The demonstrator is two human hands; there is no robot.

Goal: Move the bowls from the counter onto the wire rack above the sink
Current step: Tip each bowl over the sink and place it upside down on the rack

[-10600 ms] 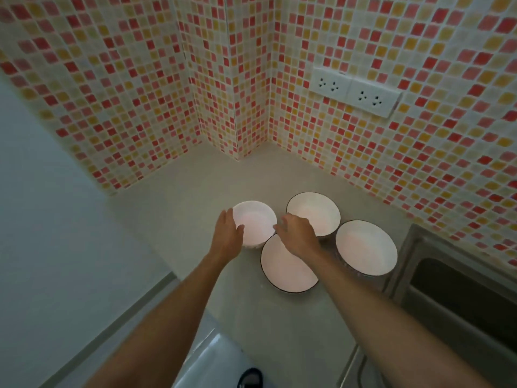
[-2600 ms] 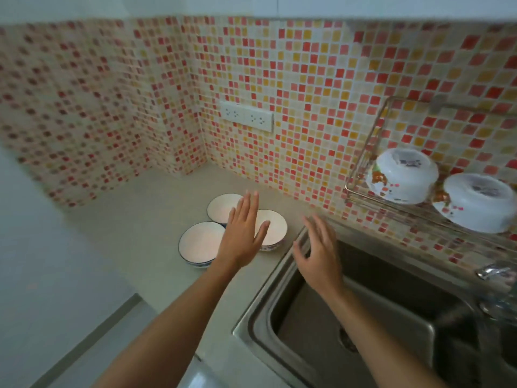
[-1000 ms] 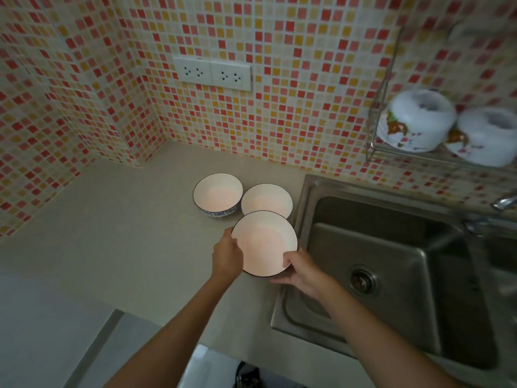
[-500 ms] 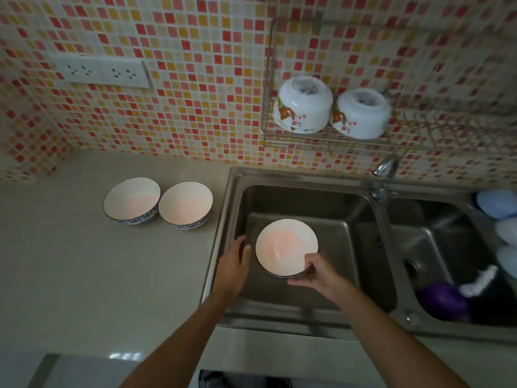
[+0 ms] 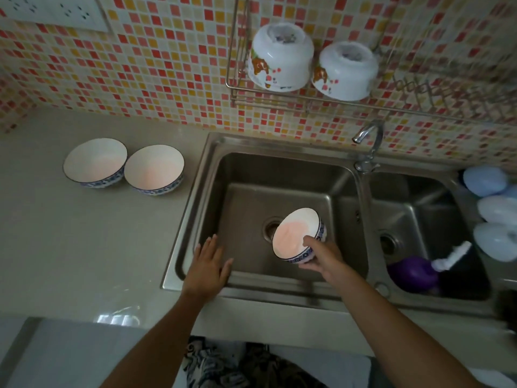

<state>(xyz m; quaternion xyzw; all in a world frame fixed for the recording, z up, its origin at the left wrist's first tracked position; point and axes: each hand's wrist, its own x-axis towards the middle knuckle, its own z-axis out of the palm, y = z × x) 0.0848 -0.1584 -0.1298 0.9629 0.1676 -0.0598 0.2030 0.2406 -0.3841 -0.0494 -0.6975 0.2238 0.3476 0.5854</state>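
Head view, nearest first: two bare forearms reach out over the front edge of the sink (image 5: 195, 197). On the left, the left hand (image 5: 208, 268) is spread flat with fingers apart, holding nothing, hovering at the sink's front-left corner. On the right, the right hand (image 5: 321, 256) is wrapped around the underside of a blue-patterned bowl (image 5: 296, 233), thumb up on the near rim. That bowl is tilted, its pale inside turned toward the camera, and it hangs over the left basin right above the drain (image 5: 270, 227).

Moving out, the right basin holds a purple object (image 5: 414, 274) and a white brush-like thing (image 5: 450, 257), with pale blue rounded items (image 5: 485, 180) stacked along its far side. Back on the tabletop (image 5: 84, 247), left of the sink, two more bowls (image 5: 95, 162) sit upright, rims touching. A curved faucet (image 5: 369, 135) stands behind the divider between the basins.

Up on the tiled wall, the wire rack (image 5: 279, 96) carries two white floral bowls (image 5: 281, 61) upside down, side by side. A white socket strip (image 5: 53, 11) sits at the top left.
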